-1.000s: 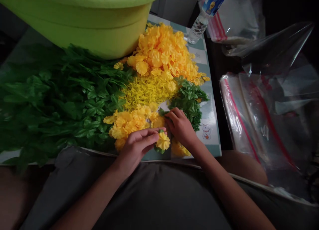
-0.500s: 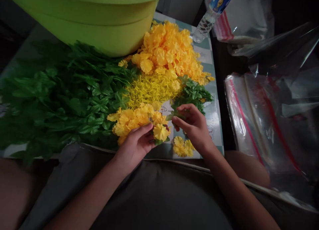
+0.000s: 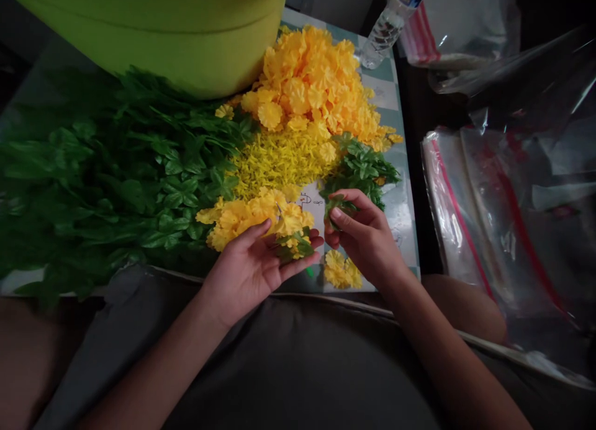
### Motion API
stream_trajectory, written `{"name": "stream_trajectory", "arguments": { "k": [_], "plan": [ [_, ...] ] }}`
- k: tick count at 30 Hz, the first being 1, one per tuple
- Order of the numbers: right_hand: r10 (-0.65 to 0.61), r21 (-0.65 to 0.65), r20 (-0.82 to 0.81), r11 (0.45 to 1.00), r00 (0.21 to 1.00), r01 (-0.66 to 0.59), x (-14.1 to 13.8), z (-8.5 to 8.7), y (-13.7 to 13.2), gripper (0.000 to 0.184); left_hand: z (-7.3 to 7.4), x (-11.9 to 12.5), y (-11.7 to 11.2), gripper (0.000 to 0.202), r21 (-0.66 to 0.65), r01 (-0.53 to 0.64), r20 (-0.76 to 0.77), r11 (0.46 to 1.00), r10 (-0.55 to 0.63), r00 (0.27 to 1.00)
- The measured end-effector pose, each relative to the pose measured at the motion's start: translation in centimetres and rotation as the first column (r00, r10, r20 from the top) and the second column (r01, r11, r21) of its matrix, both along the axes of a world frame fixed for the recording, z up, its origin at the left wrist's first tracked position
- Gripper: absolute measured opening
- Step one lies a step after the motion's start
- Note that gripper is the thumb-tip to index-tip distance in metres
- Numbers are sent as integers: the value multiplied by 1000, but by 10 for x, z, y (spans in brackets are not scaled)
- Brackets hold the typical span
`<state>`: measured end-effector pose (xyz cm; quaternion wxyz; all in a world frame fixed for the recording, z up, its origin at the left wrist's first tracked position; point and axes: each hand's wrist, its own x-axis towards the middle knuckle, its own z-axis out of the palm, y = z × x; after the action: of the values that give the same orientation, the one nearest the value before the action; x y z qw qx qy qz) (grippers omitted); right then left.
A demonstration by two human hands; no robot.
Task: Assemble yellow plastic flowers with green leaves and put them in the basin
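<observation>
Teal-and-white checkered board (image 3: 399,231) rests across the person's lap, under grey cloth at its near edge. Left hand (image 3: 249,272): open, palm up, with a yellow artificial flower backed by green leaves (image 3: 292,244) lying across the fingertips. Right hand (image 3: 365,234): fingers closed in a pinch on a small green artificial leaf sprig (image 3: 339,206). Two loose yellow blossoms (image 3: 338,270) lie just below the right hand. Ahead of the hands lie a heap of orange-yellow artificial blossoms (image 3: 310,82) and fine yellow shreds (image 3: 279,160). Left of the left hand: a mound of green artificial leaves (image 3: 116,175). Right of the right hand: clear zip bags with red seals (image 3: 465,213).
</observation>
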<state>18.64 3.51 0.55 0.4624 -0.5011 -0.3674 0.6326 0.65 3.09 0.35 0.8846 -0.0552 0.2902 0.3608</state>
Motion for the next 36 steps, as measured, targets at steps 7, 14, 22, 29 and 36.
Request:
{"name": "stream_trajectory", "arguments": {
  "k": [7,14,22,29,36],
  "plan": [
    [-42,87,83,996,996,34,-1,1,-2,24,5,1,2,42,-67,-25,-47,997,22,999],
    [-120,225,221,972,968,69,-3,1,-2,6,4,0,2,46,-80,-31,-56,996,27,998],
    [-33,182,231,983,972,-10,-3,5,-5,15,-1,1,1,26,23,-8,-120,1000,10,993],
    [1,173,-10,985,1000,1,-3,8,-7,6,-2,6,-5,11,176,-12,-337,984,71,939],
    [126,103,-128,988,984,-113,-2,25,-16,15,-3,6,-12,20,289,120,-492,950,40,870]
  ]
}}
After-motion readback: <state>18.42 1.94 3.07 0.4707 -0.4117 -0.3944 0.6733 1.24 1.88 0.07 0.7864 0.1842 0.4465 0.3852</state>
